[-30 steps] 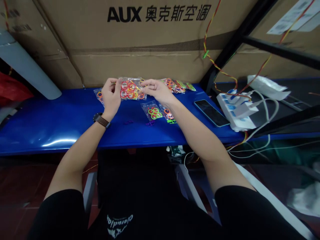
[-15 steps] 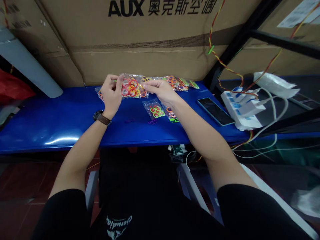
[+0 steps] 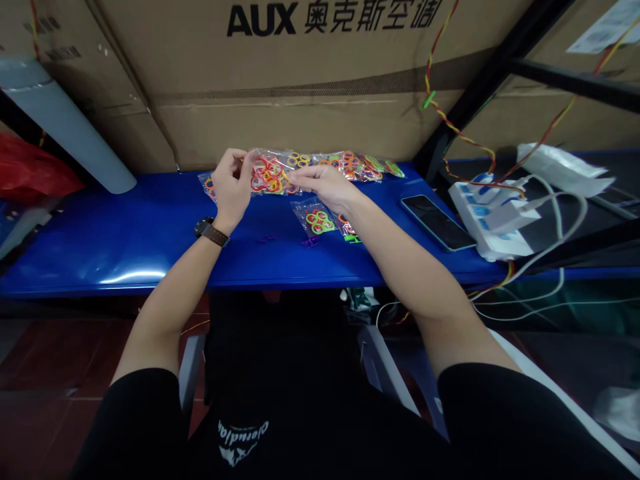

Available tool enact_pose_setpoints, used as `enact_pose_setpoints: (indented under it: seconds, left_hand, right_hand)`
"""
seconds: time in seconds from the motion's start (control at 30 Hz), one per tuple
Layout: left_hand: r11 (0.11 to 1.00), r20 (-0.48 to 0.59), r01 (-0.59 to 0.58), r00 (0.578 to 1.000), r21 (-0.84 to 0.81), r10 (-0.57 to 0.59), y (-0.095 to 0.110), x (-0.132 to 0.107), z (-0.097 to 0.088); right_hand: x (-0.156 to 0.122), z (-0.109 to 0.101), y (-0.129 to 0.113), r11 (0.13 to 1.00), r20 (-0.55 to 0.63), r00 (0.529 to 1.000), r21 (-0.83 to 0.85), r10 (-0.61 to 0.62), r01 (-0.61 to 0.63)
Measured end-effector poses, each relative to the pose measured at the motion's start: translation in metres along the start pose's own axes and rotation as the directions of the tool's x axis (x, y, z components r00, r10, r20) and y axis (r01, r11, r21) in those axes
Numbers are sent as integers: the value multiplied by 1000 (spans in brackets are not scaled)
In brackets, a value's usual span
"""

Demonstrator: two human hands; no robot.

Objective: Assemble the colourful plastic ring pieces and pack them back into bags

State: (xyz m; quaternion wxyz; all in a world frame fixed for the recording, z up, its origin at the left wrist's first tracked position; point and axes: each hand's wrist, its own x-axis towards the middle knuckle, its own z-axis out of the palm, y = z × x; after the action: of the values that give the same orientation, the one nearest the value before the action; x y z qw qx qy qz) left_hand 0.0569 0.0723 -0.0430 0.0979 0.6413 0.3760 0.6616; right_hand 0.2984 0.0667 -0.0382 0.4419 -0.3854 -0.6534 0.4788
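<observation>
A clear plastic bag of red, orange and yellow rings [image 3: 267, 175] is held up above the blue table [image 3: 125, 233] between both hands. My left hand [image 3: 232, 185], with a watch on its wrist, pinches the bag's left edge. My right hand [image 3: 324, 185] pinches its right edge with thumb and fingers pressed together. More bags of coloured rings [image 3: 357, 165] lie behind along the cardboard box. A small bag of green and red rings [image 3: 316, 219] rests on the table under my right hand.
Two small purple pieces [image 3: 310, 241] lie near the table's front. A phone [image 3: 439, 223] and a white power strip with cables [image 3: 493, 217] are at the right. A large AUX cardboard box [image 3: 300, 73] stands behind, a grey tube [image 3: 65, 127] at the left.
Both hands with the bag have drifted slightly right and upward in view as the camera shifted. The grip on the bag is unchanged.
</observation>
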Motion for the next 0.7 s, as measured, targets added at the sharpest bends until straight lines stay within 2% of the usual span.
enact_pose_setpoints:
  seconds: [0.13, 0.27, 0.43, 0.57, 0.7]
  left_hand:
    - [998, 33, -37, 999, 48, 35, 1, -2, -2]
    - [993, 60, -51, 997, 108, 45, 3, -4, -3]
    - [994, 64, -77, 995, 84, 71, 1, -5, -1]
    - [1000, 155, 3, 988, 26, -7, 1, -9, 4]
    - [995, 299, 97, 950, -10, -89, -4, -13, 9]
  right_hand:
    - [-1, 0, 0, 999, 46, 999, 41, 18, -20]
    - [-5, 0, -7, 1000, 97, 995, 12, 23, -24]
    - [-7, 0, -9, 999, 59, 998, -46, 15, -12]
    - [-4, 0, -3, 999, 37, 999, -21, -28, 29]
    - [0, -1, 2, 997, -18, 997, -28, -79, 78]
